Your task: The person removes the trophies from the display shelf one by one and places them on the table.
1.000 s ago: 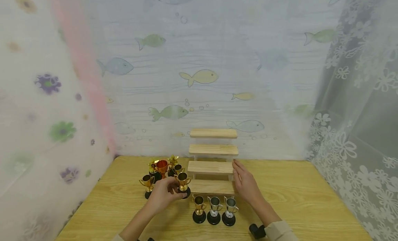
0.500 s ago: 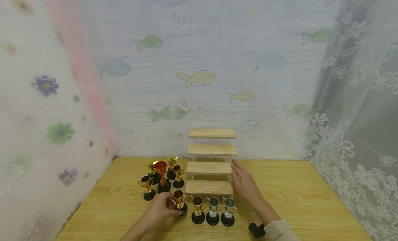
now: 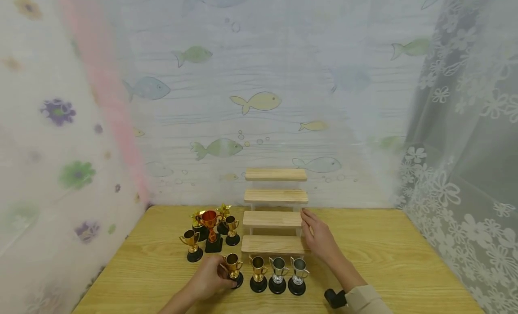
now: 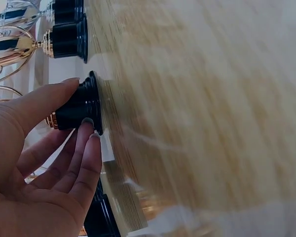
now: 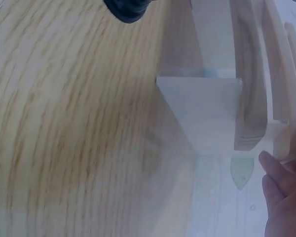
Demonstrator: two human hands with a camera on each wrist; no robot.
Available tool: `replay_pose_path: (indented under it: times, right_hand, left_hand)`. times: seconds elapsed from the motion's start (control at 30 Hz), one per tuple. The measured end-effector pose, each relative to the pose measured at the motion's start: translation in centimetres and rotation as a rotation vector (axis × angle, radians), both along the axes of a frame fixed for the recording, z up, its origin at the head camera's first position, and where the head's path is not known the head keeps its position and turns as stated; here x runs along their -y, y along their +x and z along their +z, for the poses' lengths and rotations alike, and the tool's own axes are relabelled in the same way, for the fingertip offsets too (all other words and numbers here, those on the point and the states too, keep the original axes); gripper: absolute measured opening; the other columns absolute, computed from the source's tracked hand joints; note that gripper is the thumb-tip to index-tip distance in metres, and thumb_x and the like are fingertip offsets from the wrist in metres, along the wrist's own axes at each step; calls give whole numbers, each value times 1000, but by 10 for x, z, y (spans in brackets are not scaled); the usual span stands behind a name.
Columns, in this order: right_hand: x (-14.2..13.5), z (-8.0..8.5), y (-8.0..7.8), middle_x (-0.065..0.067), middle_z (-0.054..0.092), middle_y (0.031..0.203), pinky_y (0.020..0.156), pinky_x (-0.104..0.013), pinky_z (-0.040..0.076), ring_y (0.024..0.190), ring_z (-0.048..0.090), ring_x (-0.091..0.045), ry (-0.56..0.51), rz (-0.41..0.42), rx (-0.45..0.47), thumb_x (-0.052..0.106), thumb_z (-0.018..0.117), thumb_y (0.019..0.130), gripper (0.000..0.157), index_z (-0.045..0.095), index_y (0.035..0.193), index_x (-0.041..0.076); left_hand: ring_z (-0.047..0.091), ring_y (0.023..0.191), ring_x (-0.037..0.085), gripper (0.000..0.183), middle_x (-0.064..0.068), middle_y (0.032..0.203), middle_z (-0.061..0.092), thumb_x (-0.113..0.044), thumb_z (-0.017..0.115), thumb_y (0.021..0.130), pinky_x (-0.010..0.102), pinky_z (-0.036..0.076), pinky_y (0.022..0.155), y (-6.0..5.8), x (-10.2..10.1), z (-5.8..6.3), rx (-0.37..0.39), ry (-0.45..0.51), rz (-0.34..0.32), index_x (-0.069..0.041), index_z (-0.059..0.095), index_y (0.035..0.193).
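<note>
My left hand [image 3: 209, 278] pinches the black base [image 4: 76, 109] of a small gold trophy cup [image 3: 233, 263] between thumb and fingers. The cup stands upright at the left end of a front row, its base at the tabletop. Beside it in that row are another gold trophy cup [image 3: 258, 265] and two silver ones [image 3: 278, 266]. Behind the row rises a stepped wooden display stand [image 3: 273, 218]. With nearly straight fingers, my right hand [image 3: 321, 239] touches the stand's right end; the right wrist view shows the fingertips against a board's end.
Left of the stand, a group of trophies includes a larger red-gold cup [image 3: 210, 219], smaller gold cups [image 3: 191, 238] and star-topped ones. A black object [image 3: 335, 298] lies by the right sleeve. A fish-patterned curtain [image 3: 259, 102] hangs behind the wooden table [image 3: 376, 260].
My left hand has brought the gold cup down and toward the front, from beside the stand to the row's left end. The right hand has stayed on the stand.
</note>
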State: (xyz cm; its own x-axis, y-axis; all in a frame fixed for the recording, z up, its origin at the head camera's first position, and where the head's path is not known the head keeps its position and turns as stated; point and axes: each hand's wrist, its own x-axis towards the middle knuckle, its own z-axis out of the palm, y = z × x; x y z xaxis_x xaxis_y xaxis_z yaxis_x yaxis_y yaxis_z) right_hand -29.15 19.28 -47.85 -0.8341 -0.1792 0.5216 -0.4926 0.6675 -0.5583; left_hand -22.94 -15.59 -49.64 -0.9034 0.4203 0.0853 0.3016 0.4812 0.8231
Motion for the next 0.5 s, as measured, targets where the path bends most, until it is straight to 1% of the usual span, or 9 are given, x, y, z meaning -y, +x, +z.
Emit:
replay_pose_path:
  times: [0.1,0.17,0.23,0.3,0.37,0.43,0.5]
  right_hand:
    - [-2,1,-1,-26,50,149,107,-58,44,136,49,-45,-17,5,10,7,51,106,38,55,139,-13]
    - [-3,3,-1,-27,50,149,106,-58,45,135,49,-46,-33,9,23,7,52,106,38,55,139,-12]
    - [-3,4,0,-27,51,148,103,-58,47,133,52,-46,-46,18,38,7,53,106,38,55,139,-12]
    - [-4,6,1,-28,50,148,100,-58,49,129,56,-45,-31,21,40,8,53,106,38,56,138,-13]
    - [-5,9,3,-26,49,150,98,-58,51,125,59,-44,13,9,38,10,53,107,38,57,138,-11]
    - [-9,13,6,-24,48,152,97,-58,52,120,63,-43,72,-14,29,13,52,108,38,58,138,-8]
    - [-15,18,9,-21,48,153,95,-58,53,118,64,-42,146,-54,5,17,52,108,38,59,139,-5]
  left_hand:
    - [61,67,11,29,4,77,65,-4,91,73,24,51,58,1,2,2,-15,-7,-2,1,69,92]
    - [62,69,11,32,6,82,66,-8,92,73,24,51,61,2,6,5,-28,-16,-3,-1,70,95]
    - [62,72,11,36,8,91,68,-11,91,75,25,52,63,5,13,12,-38,-26,2,0,71,103]
    - [62,74,11,39,11,99,69,-14,89,79,25,54,64,8,21,22,-61,-39,3,1,71,110]
    - [62,76,9,38,11,105,69,-17,86,84,25,55,66,12,30,34,-91,-60,2,-1,71,115]
    - [61,78,6,32,8,105,69,-20,82,89,25,55,68,15,38,48,-148,-84,-4,-4,71,115]
    - [61,78,3,24,0,104,69,-23,79,92,27,55,70,19,46,63,-233,-112,10,-11,72,112]
